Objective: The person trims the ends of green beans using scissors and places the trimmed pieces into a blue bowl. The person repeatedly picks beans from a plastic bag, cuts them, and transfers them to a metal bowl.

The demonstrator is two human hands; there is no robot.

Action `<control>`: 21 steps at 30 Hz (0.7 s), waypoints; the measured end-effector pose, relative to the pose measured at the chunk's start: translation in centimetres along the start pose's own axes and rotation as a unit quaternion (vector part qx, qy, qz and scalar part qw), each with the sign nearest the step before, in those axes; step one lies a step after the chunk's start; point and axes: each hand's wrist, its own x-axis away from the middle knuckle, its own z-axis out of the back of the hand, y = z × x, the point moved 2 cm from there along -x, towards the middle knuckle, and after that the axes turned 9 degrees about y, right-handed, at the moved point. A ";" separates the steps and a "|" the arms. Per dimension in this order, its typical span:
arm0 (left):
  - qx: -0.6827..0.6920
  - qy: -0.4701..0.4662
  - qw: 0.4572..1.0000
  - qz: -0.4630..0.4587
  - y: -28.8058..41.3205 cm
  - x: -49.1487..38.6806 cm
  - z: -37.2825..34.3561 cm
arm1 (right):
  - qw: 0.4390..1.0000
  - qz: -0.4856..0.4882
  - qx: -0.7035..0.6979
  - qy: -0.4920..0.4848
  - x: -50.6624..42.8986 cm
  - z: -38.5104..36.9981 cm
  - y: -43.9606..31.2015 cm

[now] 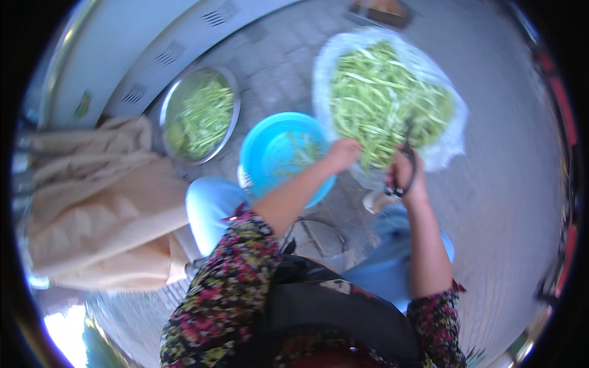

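Note:
A heap of pale green bean pods (372,101) lies on a translucent plastic bag (435,76) on the ground ahead. My right hand (407,172) grips dark-handled scissors (411,158) at the heap's near edge, the blades pointing away over the beans. My left hand (345,154) is at the near left edge of the heap; blur hides whether its fingers hold a pod. Under my left forearm stands a bright blue plastic basin (262,147), with some green pieces (303,149) inside. Farther left, a round metal bowl (234,108) holds more green pods (209,122).
A white appliance-like cabinet with vent slots (161,57) runs along the upper left. Tan cloth (110,211) drapes at the left. A brown box-like object (382,14) sits beyond the bag. Grey paving (276,69) surrounds the containers, and my knees flank the working area.

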 end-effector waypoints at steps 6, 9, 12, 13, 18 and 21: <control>-0.113 -0.058 0.990 -0.053 2.1 2.9 2.8 | 0.996 -0.038 0.068 -0.031 0.9 -2.1 -0.2; -0.152 -0.116 0.981 -0.042 3.6 5.5 7.7 | 0.992 -0.046 0.107 -0.059 1.5 -5.0 -0.2; -0.182 -0.148 0.971 -0.054 4.8 8.6 12.8 | 0.983 -0.045 0.151 -0.090 1.5 -7.8 0.5; -0.178 -0.150 0.970 -0.066 4.7 9.9 14.4 | 0.980 -0.042 0.166 -0.097 1.5 -8.9 0.7; -0.230 -0.196 0.950 -0.075 4.5 13.1 18.5 | 0.960 -0.033 0.226 -0.164 2.1 -14.2 2.2; -0.247 -0.213 0.934 -0.149 4.8 14.4 19.6 | 0.944 -0.011 0.258 -0.207 2.1 -16.6 3.9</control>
